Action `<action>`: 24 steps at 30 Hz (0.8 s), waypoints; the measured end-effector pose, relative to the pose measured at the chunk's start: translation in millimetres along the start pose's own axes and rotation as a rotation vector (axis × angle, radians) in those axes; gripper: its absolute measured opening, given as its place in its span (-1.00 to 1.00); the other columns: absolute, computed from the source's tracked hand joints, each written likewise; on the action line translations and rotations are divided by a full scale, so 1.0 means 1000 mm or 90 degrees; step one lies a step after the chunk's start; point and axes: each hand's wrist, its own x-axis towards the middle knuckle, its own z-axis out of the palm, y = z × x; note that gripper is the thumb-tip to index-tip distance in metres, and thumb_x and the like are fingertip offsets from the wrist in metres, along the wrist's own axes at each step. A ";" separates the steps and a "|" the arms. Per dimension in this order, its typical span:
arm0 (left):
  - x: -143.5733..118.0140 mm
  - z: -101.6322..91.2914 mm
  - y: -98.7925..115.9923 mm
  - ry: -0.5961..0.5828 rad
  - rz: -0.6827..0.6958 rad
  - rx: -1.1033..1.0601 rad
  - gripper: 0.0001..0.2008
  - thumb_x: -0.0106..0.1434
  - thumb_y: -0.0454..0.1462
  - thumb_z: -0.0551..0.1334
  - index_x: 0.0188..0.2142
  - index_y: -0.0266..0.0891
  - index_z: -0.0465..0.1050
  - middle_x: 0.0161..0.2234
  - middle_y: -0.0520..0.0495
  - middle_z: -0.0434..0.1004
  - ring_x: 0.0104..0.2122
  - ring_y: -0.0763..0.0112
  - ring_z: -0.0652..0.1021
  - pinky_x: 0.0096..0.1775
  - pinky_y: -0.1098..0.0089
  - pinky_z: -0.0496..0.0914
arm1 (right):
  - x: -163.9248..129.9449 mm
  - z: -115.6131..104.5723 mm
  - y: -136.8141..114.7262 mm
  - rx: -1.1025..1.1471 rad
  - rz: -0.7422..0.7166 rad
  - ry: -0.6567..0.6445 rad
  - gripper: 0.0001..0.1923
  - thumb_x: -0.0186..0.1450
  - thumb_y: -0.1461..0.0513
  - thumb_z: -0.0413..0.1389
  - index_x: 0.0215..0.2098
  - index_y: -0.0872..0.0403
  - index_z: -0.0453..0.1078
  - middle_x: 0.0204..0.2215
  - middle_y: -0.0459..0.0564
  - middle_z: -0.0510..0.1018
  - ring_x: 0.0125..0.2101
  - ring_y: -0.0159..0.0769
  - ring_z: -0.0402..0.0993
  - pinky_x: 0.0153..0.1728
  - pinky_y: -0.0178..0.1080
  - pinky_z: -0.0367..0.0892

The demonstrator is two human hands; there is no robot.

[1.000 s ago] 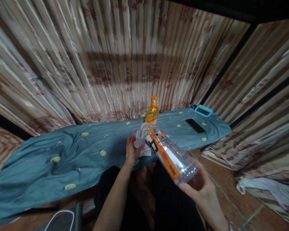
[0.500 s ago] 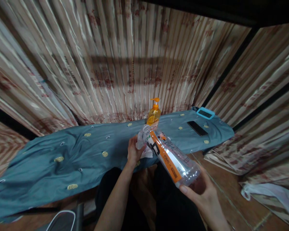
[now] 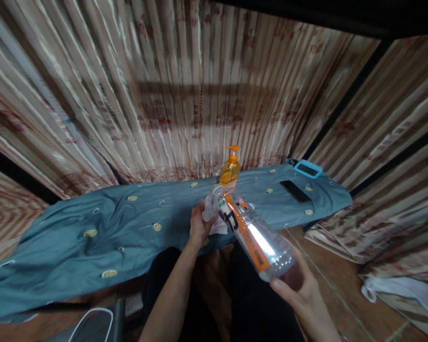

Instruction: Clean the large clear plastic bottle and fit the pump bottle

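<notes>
A large clear plastic bottle (image 3: 258, 237) with an orange-and-white label tilts across the middle of the view, its neck end up and to the left. Around its base my right hand (image 3: 299, 289) is closed, thumb on the near side. My left hand (image 3: 199, 225) grips a piece of clear plastic (image 3: 209, 204) right beside the bottle's neck; its full shape is hidden, so I cannot tell what it is. Below that plastic shows something white and pink (image 3: 219, 226), partly covered. Just behind the bottle stands an orange pump bottle (image 3: 230, 172) with yellow liquid.
A blue-green cloth (image 3: 121, 247) with pineapple prints covers the long, narrow table. On its right lie a black phone (image 3: 295, 191) and a light-blue framed device (image 3: 308, 169). Striped curtains (image 3: 185, 95) hang behind, and a dark bar (image 3: 349, 99) slants at right.
The view has shifted slightly, so the scene sits a little further right. The large bottle has turned a bit in my right hand. Both hands keep their grip.
</notes>
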 end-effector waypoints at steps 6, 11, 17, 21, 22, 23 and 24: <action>0.001 -0.003 0.007 -0.013 -0.035 0.011 -0.41 0.05 -0.28 0.43 0.11 -0.25 0.42 -0.06 -0.20 0.60 -0.02 0.06 0.57 0.03 0.10 0.45 | 0.006 -0.001 0.000 -0.056 -0.027 0.018 -0.27 -0.03 0.20 0.51 0.07 -0.09 0.42 -0.10 -0.06 0.71 -0.17 -0.16 0.69 -0.19 -0.29 0.58; 0.001 -0.007 0.016 -0.042 -0.073 0.038 -0.41 0.09 -0.27 0.41 0.13 -0.23 0.42 -0.02 -0.19 0.60 0.03 0.09 0.55 0.07 0.16 0.42 | 0.009 0.000 -0.012 -0.130 -0.021 0.031 -0.38 0.01 0.20 0.46 0.02 -0.04 0.42 -0.16 -0.06 0.73 -0.19 -0.16 0.70 -0.19 -0.28 0.59; 0.001 -0.007 0.019 -0.037 -0.063 0.040 -0.42 0.07 -0.26 0.42 0.11 -0.24 0.44 -0.04 -0.19 0.61 0.01 0.08 0.56 0.06 0.15 0.43 | 0.011 -0.001 -0.015 -0.158 -0.041 0.053 -0.41 -0.01 0.19 0.45 -0.02 0.00 0.44 -0.21 -0.05 0.75 -0.23 -0.15 0.71 -0.24 -0.30 0.60; 0.001 -0.007 0.019 -0.045 -0.064 0.041 -0.42 0.08 -0.26 0.41 0.12 -0.24 0.43 -0.03 -0.21 0.60 0.00 0.08 0.56 0.06 0.16 0.42 | 0.011 -0.004 -0.012 -0.174 -0.050 0.052 -0.41 0.02 0.17 0.43 0.00 0.01 0.43 -0.23 -0.04 0.75 -0.28 -0.14 0.72 -0.27 -0.29 0.61; 0.001 -0.007 0.019 -0.049 -0.066 0.041 -0.42 0.08 -0.26 0.41 0.12 -0.24 0.43 -0.03 -0.21 0.60 0.00 0.07 0.55 0.06 0.16 0.41 | 0.012 -0.004 -0.012 -0.174 -0.053 0.051 -0.42 0.03 0.16 0.43 0.00 0.01 0.42 -0.24 -0.04 0.75 -0.29 -0.14 0.73 -0.28 -0.29 0.61; 0.001 -0.008 0.020 -0.053 -0.068 0.042 -0.42 0.09 -0.26 0.41 0.13 -0.23 0.42 -0.02 -0.21 0.60 0.01 0.07 0.55 0.06 0.16 0.41 | 0.012 -0.005 -0.012 -0.175 -0.057 0.049 -0.42 0.05 0.16 0.42 0.02 0.01 0.42 -0.23 -0.04 0.75 -0.29 -0.14 0.73 -0.28 -0.29 0.61; 0.001 -0.008 0.020 -0.056 -0.069 0.043 -0.42 0.10 -0.25 0.41 0.13 -0.23 0.42 -0.01 -0.21 0.60 0.02 0.06 0.54 0.07 0.16 0.40 | 0.012 -0.005 -0.012 -0.176 -0.059 0.045 -0.42 0.05 0.16 0.42 0.02 0.01 0.42 -0.23 -0.04 0.75 -0.28 -0.14 0.73 -0.27 -0.29 0.61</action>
